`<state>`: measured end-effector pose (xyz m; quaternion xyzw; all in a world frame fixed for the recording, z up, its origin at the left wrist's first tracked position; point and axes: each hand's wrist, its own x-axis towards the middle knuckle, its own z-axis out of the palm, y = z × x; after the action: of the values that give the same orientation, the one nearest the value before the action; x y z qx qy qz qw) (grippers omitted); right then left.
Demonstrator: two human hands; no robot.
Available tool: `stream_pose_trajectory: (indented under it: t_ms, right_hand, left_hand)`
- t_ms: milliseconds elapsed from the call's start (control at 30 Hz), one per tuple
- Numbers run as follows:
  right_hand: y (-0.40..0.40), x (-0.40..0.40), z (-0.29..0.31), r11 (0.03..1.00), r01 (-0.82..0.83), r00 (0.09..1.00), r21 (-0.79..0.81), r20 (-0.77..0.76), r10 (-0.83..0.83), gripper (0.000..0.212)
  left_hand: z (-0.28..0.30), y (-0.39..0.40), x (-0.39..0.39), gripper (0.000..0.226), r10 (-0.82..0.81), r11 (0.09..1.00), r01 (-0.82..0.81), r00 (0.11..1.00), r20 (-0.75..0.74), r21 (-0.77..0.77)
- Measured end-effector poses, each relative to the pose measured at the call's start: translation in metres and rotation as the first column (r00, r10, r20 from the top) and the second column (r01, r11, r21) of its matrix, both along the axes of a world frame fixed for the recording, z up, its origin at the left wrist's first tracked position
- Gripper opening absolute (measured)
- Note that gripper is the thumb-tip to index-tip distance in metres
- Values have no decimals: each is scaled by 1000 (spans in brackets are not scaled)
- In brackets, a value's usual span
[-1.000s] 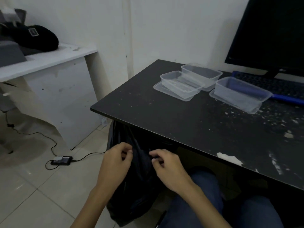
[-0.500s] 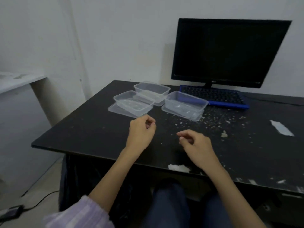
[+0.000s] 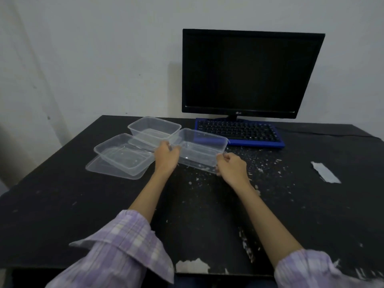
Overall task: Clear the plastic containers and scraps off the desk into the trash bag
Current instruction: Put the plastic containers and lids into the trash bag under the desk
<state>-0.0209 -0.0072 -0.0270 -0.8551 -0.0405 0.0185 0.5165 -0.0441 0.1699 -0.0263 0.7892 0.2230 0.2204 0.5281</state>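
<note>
At the desk's middle, left hand (image 3: 166, 157) and right hand (image 3: 231, 168) clamp the right-most clear container's (image 3: 202, 149) near corners; likely steadying its lift.

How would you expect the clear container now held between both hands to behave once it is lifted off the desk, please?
The clear container looks empty and thin-walled, so it is probably very light and may flex where the left hand and right hand grip its ends. Its smooth plastic could be a little slippery. Being wide and shallow, it seems unlikely to tip.
</note>
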Motion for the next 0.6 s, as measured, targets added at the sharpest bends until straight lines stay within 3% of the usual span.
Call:
stream_pose_trajectory:
  t_ms: [133, 233, 367, 600]
  right_hand:
    - [1, 4, 1, 999, -8, 999, 45, -40, 10, 17]
    - [-8, -1, 4, 995, 7, 999, 95, -45, -3, 18]
    - [-40, -22, 7, 989, 29, 999, 142, -41, -23, 18]
    - [-100, -71, -5, 985, 96, 993, 145, -88, -84, 19]
  left_hand:
    - [1, 1, 1, 40, -11, 998, 11, 1000, -2, -70]
    - [5, -3, -8, 37, -10, 998, 14, 998, 69, -57]
    - [9, -15, -35, 16, -101, 994, 105, 986, 132, -24]
    - [-3, -45, -88, 28, -209, 978, 207, 976, 63, 38]
